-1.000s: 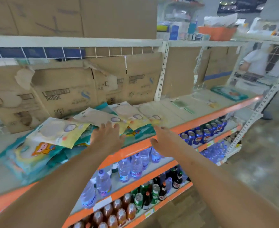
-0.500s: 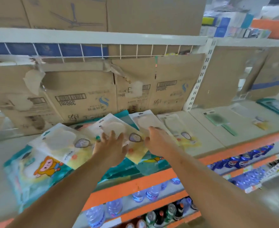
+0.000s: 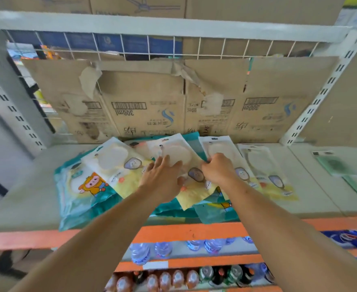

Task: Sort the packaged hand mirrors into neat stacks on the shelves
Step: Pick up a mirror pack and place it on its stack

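Here, in the head view, a grey shelf (image 3: 26,186) with an orange front edge (image 3: 194,230) is backed by torn flattened cardboard (image 3: 152,102) under a white wire grid (image 3: 173,45). Slotted uprights (image 3: 321,98) stand at both sides. Water bottles (image 3: 139,253) fill the shelf below, with darker bottles lower still. A green packaged item (image 3: 337,165) lies alone to the right, well apart from the heap.

The packaged mirrors lie fanned in the middle of the shelf against the cardboard. Four yellow packs show: the first yellow pack (image 3: 114,165) at left, the second yellow pack (image 3: 177,152) overlapping it, the third yellow pack (image 3: 217,148) beside that, and the fourth yellow pack (image 3: 266,171) flat on the shelf at right. Teal packs (image 3: 82,186) lie underneath, one plain at left. The rest are covered, so their number cannot be told.

The left hand (image 3: 163,178) rests with fingers spread flat on the second yellow pack. The right hand (image 3: 217,170), fingers curled, pinches the left edge of the third yellow pack.
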{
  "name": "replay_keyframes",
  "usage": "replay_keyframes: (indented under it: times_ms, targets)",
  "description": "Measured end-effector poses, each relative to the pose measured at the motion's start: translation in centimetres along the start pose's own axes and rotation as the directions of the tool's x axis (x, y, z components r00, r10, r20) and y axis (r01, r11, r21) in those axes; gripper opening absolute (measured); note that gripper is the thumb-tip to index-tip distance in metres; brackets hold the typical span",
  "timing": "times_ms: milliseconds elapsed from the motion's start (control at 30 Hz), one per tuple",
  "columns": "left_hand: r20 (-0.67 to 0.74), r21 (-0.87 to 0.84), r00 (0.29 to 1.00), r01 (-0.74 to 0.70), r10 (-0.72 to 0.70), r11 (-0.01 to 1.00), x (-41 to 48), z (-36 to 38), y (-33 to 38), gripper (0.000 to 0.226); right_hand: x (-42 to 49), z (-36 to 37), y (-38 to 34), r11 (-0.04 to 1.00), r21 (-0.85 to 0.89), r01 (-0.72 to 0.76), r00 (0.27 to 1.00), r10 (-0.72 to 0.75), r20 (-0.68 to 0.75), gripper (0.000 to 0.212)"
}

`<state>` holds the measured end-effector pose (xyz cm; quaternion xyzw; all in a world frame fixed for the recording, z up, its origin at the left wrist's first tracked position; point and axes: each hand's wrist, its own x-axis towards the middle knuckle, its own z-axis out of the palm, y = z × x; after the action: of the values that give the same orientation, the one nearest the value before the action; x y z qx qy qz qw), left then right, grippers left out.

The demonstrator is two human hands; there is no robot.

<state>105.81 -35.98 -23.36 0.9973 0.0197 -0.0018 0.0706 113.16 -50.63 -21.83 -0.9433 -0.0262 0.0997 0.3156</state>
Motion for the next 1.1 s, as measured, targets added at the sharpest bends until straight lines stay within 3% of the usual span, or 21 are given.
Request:
replay_keyframes:
  times_ms: [200, 367, 433, 633, 733, 800, 867, 900, 933, 1000, 1033, 1100]
  targets:
    - [0.064, -0.021, 0.989, 0.138, -0.137, 0.99, 0.4, -0.3, 0.7, 0.038, 0.1, -0.4, 0.7, 0.998, 0.066, 0.007, 1.0, -0.006, -0.011, 0.032]
    - [0.088, -0.009, 0.967, 0.241, -0.239, 0.971, 1.0, -0.5, 1.7, 0.066, -0.2, -1.8, 1.7, 0.973, 0.232, -0.001, 0.999, -0.012, 0.053, 0.023]
    - [0.055, -0.021, 0.963, 0.264, -0.262, 0.964, 1.4, -1.0, 2.6, 0.068, -0.5, -2.2, 2.3, 0.952, 0.304, 0.036, 0.999, -0.044, 0.019, 0.025]
    - [-0.035, -0.198, 0.956, 0.278, -0.29, 0.94, 2.2, -2.8, 6.2, 0.03, -1.5, -4.1, 5.2, 0.846, 0.531, -0.042, 0.999, 0.038, 0.019, 0.015]
    - [0.113, -0.481, 0.902, 0.417, -0.417, 0.771, 3.4, -2.3, 7.4, 0.026, -1.9, -4.7, 7.0, 0.791, 0.61, -0.05, 0.999, 0.046, 0.023, 0.018]
    - [0.256, -0.693, 0.845, 0.499, -0.47, 0.52, 4.3, -2.0, 8.3, 0.032, -2.1, -5.1, 8.1, 0.765, 0.641, -0.062, 0.998, 0.054, 0.032, 0.018]
    - [0.382, -0.793, 0.783, 0.551, -0.492, 0.261, 5.1, -2.0, 9.5, 0.031, -2.1, -5.6, 8.9, 0.751, 0.657, -0.072, 0.997, 0.052, 0.051, 0.017]
    - [0.41, -0.788, 0.756, 0.576, -0.51, 0.22, 5.3, -2.0, 10.2, 0.031, -2.2, -5.9, 9.3, 0.762, 0.643, -0.075, 0.997, 0.05, 0.057, 0.016]
    - [0.393, -0.752, 0.75, 0.595, -0.532, 0.284, 5.4, -2.0, 10.8, 0.032, -2.3, -6.2, 9.6, 0.786, 0.614, -0.079, 0.997, 0.054, 0.059, 0.015]
    - [0.253, -0.532, 0.798, 0.587, -0.547, 0.61, 5.5, -1.4, 11.5, 0.034, -2.5, -6.8, 10.3, 0.821, 0.562, -0.103, 0.994, 0.073, 0.077, 0.015]
    - [0.185, -0.422, 0.824, 0.559, -0.536, 0.713, 5.4, -1.1, 11.8, 0.031, -2.6, -7.1, 10.6, 0.829, 0.546, -0.125, 0.991, 0.084, 0.099, 0.018]
    - [0.16, -0.38, 0.832, 0.549, -0.532, 0.744, 5.3, -0.5, 12.3, 0.025, -2.6, -7.5, 11.2, 0.837, 0.526, -0.149, 0.987, 0.094, 0.13, 0.022]
